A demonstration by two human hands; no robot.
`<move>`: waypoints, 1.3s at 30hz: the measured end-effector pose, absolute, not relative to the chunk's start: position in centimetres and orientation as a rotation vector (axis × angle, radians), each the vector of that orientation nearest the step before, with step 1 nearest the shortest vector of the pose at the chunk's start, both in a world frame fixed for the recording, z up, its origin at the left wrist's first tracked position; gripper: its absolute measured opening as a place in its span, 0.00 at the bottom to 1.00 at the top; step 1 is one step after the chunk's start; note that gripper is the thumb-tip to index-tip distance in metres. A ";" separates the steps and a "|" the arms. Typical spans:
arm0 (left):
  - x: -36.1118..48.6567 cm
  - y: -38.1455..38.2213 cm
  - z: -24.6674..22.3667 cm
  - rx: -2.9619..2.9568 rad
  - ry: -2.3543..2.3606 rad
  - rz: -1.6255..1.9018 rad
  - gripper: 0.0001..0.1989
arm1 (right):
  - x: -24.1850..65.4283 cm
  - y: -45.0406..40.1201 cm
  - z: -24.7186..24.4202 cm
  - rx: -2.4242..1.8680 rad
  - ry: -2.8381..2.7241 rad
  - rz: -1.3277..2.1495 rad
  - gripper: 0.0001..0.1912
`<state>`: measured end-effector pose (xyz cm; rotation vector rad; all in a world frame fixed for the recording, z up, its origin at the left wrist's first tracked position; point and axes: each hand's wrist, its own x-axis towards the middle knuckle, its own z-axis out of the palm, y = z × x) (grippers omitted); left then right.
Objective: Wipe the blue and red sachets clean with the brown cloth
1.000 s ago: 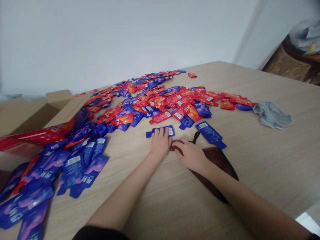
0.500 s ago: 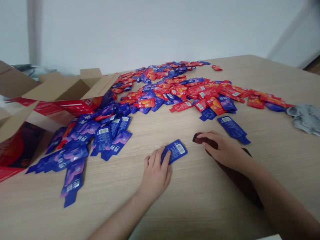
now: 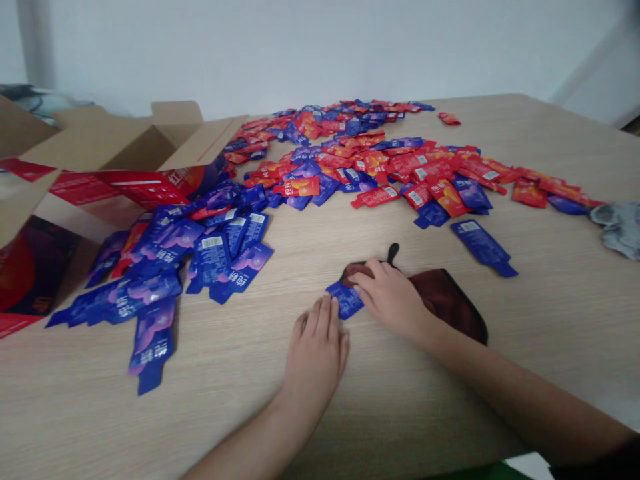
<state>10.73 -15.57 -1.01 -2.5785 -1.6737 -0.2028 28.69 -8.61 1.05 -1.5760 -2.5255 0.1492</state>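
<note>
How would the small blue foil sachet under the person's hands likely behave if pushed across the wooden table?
The small blue foil sachet lies flat and thin, so it probably slides rather than rolls or tips. Its glossy film looks slippery on the smooth wooden table. With the left hand and right hand on it, it seems light and bendable.

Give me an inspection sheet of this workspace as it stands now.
Surface: wooden table, light grain.
Job's things: blue sachet lying flat, partly under a dark brown cloth.
Clutter: heap of red and blue sachets; blue sachet pile; open cardboard box; grey rag.
Hands: left hand flat, fingers touching the blue sachet; right hand pressing the cloth onto it.
Cables: nothing seen.
Surroundings: plain white wall.
</note>
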 end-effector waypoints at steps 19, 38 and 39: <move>11.0 -16.2 -1.1 -2.571 -1.678 -0.153 0.22 | 26.2 -9.0 1.3 -1.386 -2.592 0.116 0.11; 10.7 -16.5 -1.4 -2.604 -1.676 -0.120 0.29 | 25.2 -9.5 2.1 -1.301 -2.642 0.269 0.08; 10.7 -16.4 -1.3 -2.603 -1.678 -0.110 0.29 | 25.5 -9.5 1.7 -1.337 -2.634 0.221 0.09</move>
